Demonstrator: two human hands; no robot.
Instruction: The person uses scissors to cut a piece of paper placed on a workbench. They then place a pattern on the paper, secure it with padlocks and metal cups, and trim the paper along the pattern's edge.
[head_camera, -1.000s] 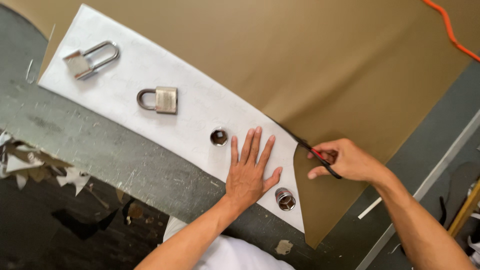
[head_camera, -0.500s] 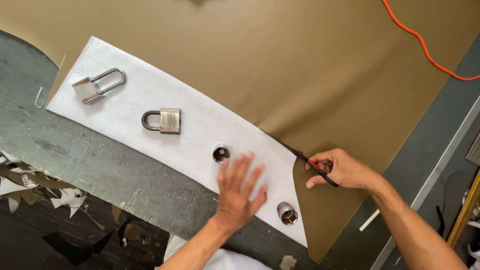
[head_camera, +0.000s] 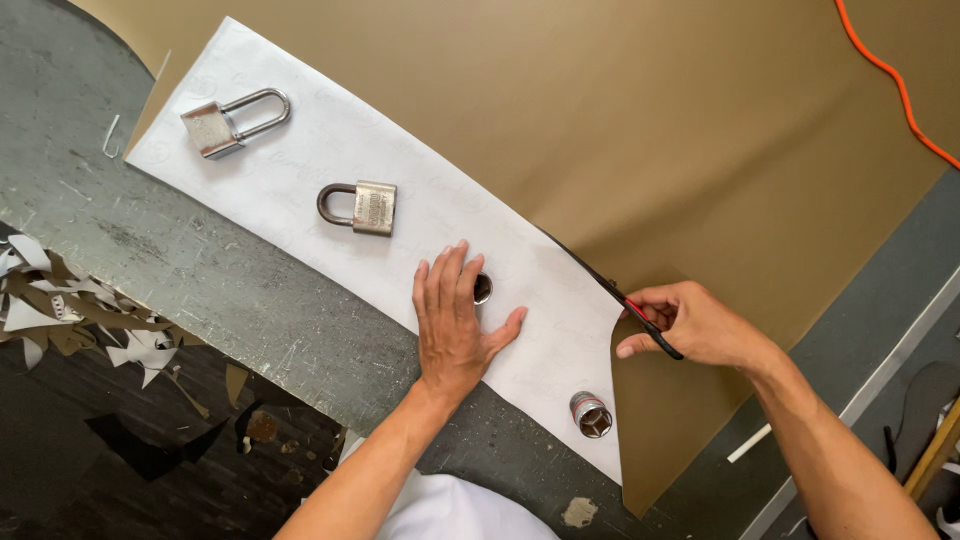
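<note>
A paper pattern (head_camera: 330, 160) lies on a wide sheet (head_camera: 650, 120), which lies on the table (head_camera: 150, 270). On the pattern sit 2 padlocks — one (head_camera: 232, 120) far left, one (head_camera: 362, 207) toward the middle — and 2 sockets (head_camera: 482, 288) (head_camera: 591, 414). The left hand (head_camera: 452, 325) lies flat beside the nearer socket; the right hand (head_camera: 690, 325) holds scissors (head_camera: 620, 296) at the pattern's right edge. Scraps (head_camera: 70, 320) lie below left.

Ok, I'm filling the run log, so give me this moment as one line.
left hand: flat on white pattern sheet | right hand: scissors along sheet edge | weights: two padlocks, sockets

Left hand (head_camera: 452, 322) flat, fingers spread; right hand (head_camera: 690, 322) seemingly clenched (palm hidden).
</note>
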